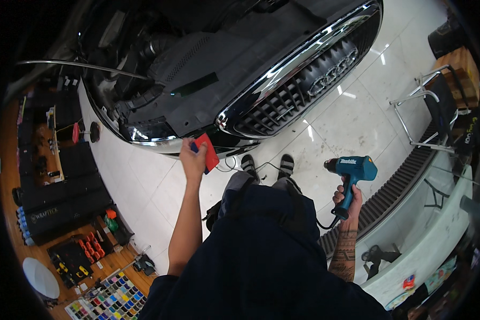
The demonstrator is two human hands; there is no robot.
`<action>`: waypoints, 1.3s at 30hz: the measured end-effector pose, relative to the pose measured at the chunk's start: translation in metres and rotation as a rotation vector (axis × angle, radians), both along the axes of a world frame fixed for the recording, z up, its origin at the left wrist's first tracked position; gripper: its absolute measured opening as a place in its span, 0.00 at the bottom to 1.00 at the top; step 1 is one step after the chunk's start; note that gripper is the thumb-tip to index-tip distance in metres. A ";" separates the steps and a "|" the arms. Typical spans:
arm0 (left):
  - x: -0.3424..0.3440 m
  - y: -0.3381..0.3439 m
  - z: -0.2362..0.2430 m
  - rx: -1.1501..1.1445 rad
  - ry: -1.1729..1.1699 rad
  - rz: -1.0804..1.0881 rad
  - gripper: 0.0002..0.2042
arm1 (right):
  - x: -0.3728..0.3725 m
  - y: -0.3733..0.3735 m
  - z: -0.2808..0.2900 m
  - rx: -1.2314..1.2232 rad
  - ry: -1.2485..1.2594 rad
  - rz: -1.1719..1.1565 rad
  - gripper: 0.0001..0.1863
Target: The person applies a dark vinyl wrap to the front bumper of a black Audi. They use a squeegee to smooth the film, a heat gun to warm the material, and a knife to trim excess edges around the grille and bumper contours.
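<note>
My left hand (191, 160) is closed on a flat red squeegee (210, 152) with a blue part beside the fingers. It is at the car's front corner, just below the headlight (150, 130); whether the squeegee touches the bodywork I cannot tell. Off to the right, my right hand (349, 198) is wrapped round the handle of a teal heat gun (359, 168). Its nozzle points left, away from my body, and a black cord runs down from the handle. The car's grille (272, 111) with its chrome surround lies ahead of me.
The hood is up, with a prop rod (90, 65) across the engine bay. A cord (272, 166) trails by my feet. At right stand a metal-framed chair (437, 101) and a dark floor grating (400, 176). Shelving (53, 144) and colour swatches (112, 298) are at left.
</note>
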State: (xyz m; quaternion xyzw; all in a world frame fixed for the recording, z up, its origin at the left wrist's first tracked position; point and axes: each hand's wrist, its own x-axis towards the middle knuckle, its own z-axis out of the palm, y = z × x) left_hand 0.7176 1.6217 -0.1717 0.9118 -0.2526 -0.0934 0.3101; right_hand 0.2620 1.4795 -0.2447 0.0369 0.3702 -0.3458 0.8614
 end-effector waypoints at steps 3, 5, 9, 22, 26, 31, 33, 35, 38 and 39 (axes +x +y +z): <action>-0.015 -0.017 -0.012 0.010 -0.016 -0.016 0.12 | 0.008 -0.009 0.001 0.002 0.001 0.036 0.23; -0.022 -0.027 -0.014 0.049 -0.057 -0.067 0.14 | 0.012 -0.015 0.001 -0.005 0.001 0.059 0.24; -0.025 -0.041 -0.016 0.092 -0.051 -0.022 0.14 | 0.019 -0.025 0.003 0.003 0.005 0.092 0.23; -0.042 -0.080 -0.021 0.312 -0.036 0.029 0.10 | 0.032 -0.044 0.003 0.020 0.017 0.118 0.23; -0.043 -0.076 -0.035 0.296 -0.072 0.038 0.10 | 0.042 -0.051 0.005 0.028 -0.006 0.141 0.24; -0.019 -0.049 -0.033 0.176 -0.074 -0.013 0.14 | 0.042 -0.052 0.007 -0.038 -0.048 0.188 0.25; -0.019 -0.038 -0.014 0.092 -0.036 -0.007 0.16 | 0.039 -0.051 0.007 -0.049 -0.036 0.183 0.25; -0.009 -0.027 -0.001 0.087 -0.002 0.012 0.18 | 0.031 -0.043 0.007 -0.038 -0.025 0.165 0.25; 0.012 -0.028 0.012 0.202 -0.151 -0.076 0.18 | 0.026 -0.040 0.002 -0.008 -0.027 0.140 0.24; 0.017 -0.031 0.014 0.180 -0.155 -0.095 0.18 | 0.024 -0.038 0.001 0.007 -0.019 0.128 0.24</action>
